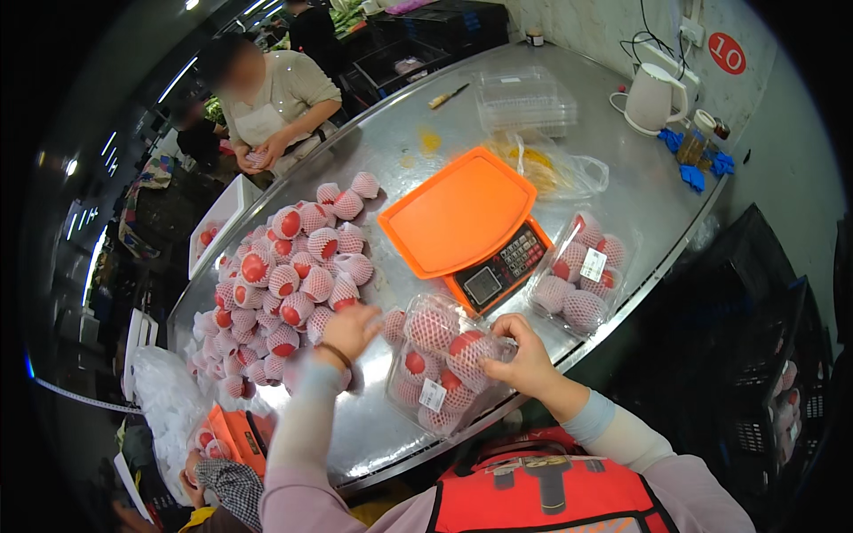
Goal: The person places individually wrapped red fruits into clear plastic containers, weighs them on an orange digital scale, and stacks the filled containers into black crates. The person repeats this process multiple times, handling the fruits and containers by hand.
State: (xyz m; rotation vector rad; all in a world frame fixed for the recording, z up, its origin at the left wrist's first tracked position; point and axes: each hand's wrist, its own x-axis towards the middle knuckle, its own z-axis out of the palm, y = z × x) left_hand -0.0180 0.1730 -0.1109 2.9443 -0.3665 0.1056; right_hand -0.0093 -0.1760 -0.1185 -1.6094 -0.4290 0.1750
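My right hand [523, 356] grips the right edge of a clear plastic clamshell [443, 313] holding red fruit in pink foam nets. This clamshell appears to lie over a labelled clear box [433, 413] of the same netted fruit; where one ends and the other begins is hard to tell. My left hand [350, 333], blurred, is over the near right side of a large heap of netted red fruit [286, 286]. Its fingers are apart and nothing shows in them. A single netted fruit [393, 326] lies just beyond its fingertips, beside the clamshell.
An orange weighing scale [460, 213] stands mid-table. Right of it lies a labelled fruit box [580, 280]. Farther back are a plastic bag [553, 166], empty clamshells [523, 100], a knife [450, 96] and a kettle [650, 100]. One co-worker [280, 100] stands opposite; another's hand [193, 476] is lower left.
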